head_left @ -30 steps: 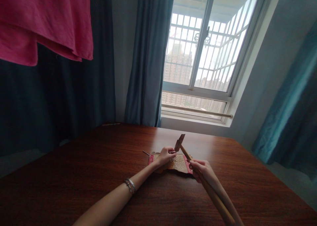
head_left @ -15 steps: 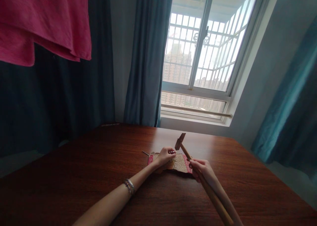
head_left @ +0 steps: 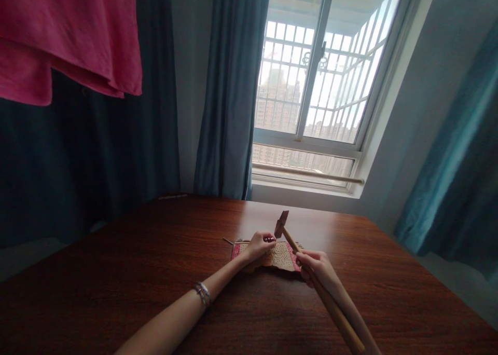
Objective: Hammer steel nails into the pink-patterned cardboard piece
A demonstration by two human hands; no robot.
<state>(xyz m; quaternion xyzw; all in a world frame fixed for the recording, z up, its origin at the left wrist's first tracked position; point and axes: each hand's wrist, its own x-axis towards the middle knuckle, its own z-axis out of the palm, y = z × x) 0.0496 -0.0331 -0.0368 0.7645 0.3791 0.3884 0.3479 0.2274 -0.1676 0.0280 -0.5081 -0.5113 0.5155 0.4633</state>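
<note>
My right hand is closed round the wooden handle of a hammer, whose long end runs back along my forearm. The hammer's brownish head is raised just right of my left fingertips. My left hand is pinched over a piece of cardboard dotted with many small dark marks or holes and edged in pink at both sides. Whatever small thing lies between the left fingers is too small to make out. A thin rod sticks out past the cardboard's left back corner.
The cardboard lies on a large brown wooden table. Behind it are a barred window and a blue curtain. A pink cloth hangs at the upper left, and another curtain is at the right.
The hammer head has tipped slightly downward and to the left, closer to my left fingertips. My left hand keeps its pinch in the same place.
</note>
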